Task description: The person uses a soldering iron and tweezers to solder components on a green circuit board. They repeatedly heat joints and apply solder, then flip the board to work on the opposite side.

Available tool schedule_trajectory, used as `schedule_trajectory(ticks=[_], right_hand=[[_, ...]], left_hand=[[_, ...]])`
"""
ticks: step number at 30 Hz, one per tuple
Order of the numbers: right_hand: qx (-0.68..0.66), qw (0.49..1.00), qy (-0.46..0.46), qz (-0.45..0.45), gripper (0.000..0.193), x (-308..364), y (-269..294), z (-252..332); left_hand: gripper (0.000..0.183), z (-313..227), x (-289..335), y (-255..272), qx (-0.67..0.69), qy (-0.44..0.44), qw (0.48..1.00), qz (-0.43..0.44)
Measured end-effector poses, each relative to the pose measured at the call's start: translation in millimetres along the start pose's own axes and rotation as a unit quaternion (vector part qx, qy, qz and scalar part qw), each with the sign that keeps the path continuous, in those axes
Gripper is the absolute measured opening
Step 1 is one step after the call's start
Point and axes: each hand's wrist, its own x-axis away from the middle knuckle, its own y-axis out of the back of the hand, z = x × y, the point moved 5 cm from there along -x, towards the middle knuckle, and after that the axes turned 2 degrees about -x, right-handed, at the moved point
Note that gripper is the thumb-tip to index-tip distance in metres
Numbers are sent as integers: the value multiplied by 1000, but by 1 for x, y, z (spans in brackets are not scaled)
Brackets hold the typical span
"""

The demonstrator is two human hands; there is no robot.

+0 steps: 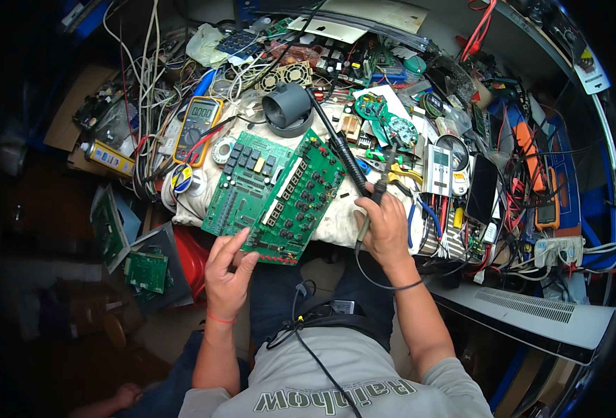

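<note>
Two green circuit boards lie at the front of the cloth-covered bench. The left board (242, 182) carries black relays; the right board (304, 198) has a row of white digit displays and overlaps or adjoins it. My left hand (227, 273) is at their near edge, fingers apart, the index fingertip touching or just above the board. Right of the boards, my right hand (387, 226) is closed around a soldering iron (379, 191), its tip end pointing away and a black cable trailing from its rear. A black ribbed tube (348, 157) runs close beside that hand.
Behind the boards stands a grey pipe fitting (287, 110). A yellow multimeter (198, 131) and a solder reel (182, 178) lie left. Yellow-handled pliers (405, 175), a white meter (438, 169) and tangled wires crowd the right. Another person's hand (128, 395) shows lower left.
</note>
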Motion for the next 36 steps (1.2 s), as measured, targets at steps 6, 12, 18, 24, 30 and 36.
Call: schedule_trajectory(ticks=[6, 12, 18, 24, 30, 36], right_hand=[[76, 997, 6, -8, 35, -21, 8, -15], [75, 994, -32, -78, 38, -19, 22, -26], [7, 995, -25, -92, 42, -8, 21, -21], [-31, 992, -34, -118, 37, -6, 26, -18], [-272, 933, -144, -187, 50, 19, 23, -13], [-362, 893, -182, -194, 67, 39, 7, 17]], left_hand=[[54, 8, 10, -6, 45, 47, 998, 15], [58, 18, 14, -16, 109, 64, 992, 10], [55, 47, 10, -11, 282, 207, 937, -5], [58, 49, 15, -5, 132, 117, 984, -8], [65, 29, 22, -11, 152, 98, 983, 40], [51, 38, 5, 9, 89, 115, 989, 26]])
